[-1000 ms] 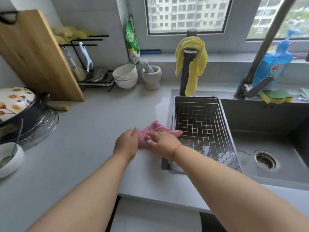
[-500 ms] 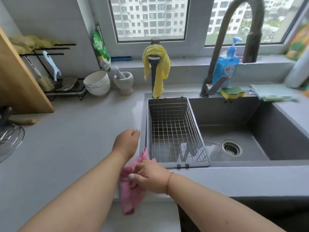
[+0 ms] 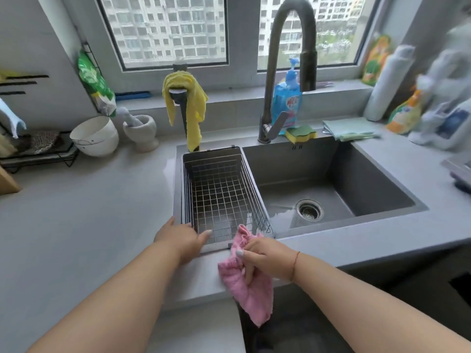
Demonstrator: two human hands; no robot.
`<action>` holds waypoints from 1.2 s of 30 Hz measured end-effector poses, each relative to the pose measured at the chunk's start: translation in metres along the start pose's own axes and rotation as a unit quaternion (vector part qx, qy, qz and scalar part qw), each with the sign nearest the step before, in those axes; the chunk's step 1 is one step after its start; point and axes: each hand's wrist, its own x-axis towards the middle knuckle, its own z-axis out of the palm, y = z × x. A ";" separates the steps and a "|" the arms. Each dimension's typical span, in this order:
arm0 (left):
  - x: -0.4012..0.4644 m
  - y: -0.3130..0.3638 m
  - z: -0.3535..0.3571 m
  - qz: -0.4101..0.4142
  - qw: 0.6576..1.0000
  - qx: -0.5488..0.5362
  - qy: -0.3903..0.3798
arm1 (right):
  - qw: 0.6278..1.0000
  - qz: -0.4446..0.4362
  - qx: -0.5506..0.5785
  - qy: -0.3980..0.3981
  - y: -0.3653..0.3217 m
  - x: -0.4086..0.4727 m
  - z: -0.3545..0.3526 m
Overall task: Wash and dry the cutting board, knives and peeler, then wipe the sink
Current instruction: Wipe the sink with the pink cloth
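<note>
My right hand (image 3: 265, 258) grips a pink cloth (image 3: 251, 295) at the counter's front edge, just in front of the grey sink (image 3: 356, 189); most of the cloth hangs down over the edge. My left hand (image 3: 182, 238) rests with straight fingers on the near left corner of the wire drain basket (image 3: 219, 194), which sits in the left part of the sink. A corner of the wooden cutting board (image 3: 6, 183) shows at the far left edge. No knives or peeler can be made out.
A tall dark faucet (image 3: 288, 59) arches over the sink, with a blue soap bottle (image 3: 286, 98) and a sponge (image 3: 300, 133) behind it. A yellow cloth (image 3: 188, 103) hangs on a post. Bowls (image 3: 95, 135), a mortar (image 3: 141, 132) and a rack (image 3: 38, 149) stand at left; bottles (image 3: 405, 110) at right.
My right hand has carried the pink cloth from the counter left of the basket down to the front edge and rightward. My left hand moved onto the basket's corner. The view swung right.
</note>
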 end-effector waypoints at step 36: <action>0.089 0.312 -0.079 0.195 0.960 -0.190 0.065 | 0.925 0.258 0.086 0.266 0.239 -0.164 -0.179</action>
